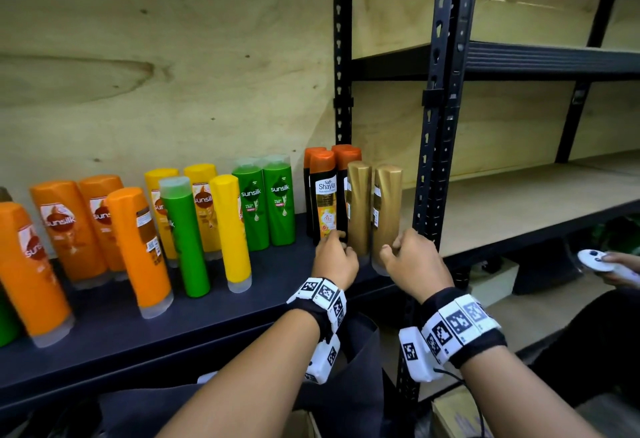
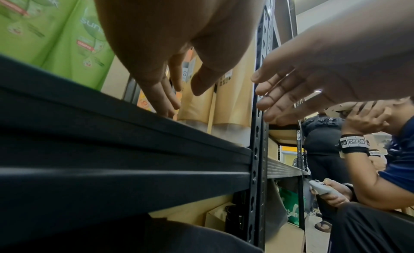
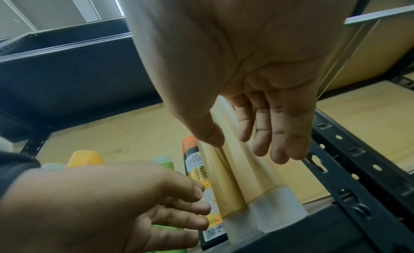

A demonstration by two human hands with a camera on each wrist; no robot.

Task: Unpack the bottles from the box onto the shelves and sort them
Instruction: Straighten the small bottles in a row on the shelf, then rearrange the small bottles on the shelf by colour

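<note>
- Gold bottles (image 1: 374, 209): two, upright, touching, at the dark shelf's (image 1: 104, 326) right end.
- Left hand (image 1: 334, 259): fingers relaxed, holding nothing.
- Right hand (image 1: 414, 262): fingers apart, holding nothing.

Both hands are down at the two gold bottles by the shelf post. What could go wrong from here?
1. The gold bottles stand on narrow clear caps near the shelf's front edge; a nudge from the left hand or right hand as it moves could tip them off.
2. The black bottles stand tight against them, so one could topple too.
3. The right hand could knock the post.
</note>
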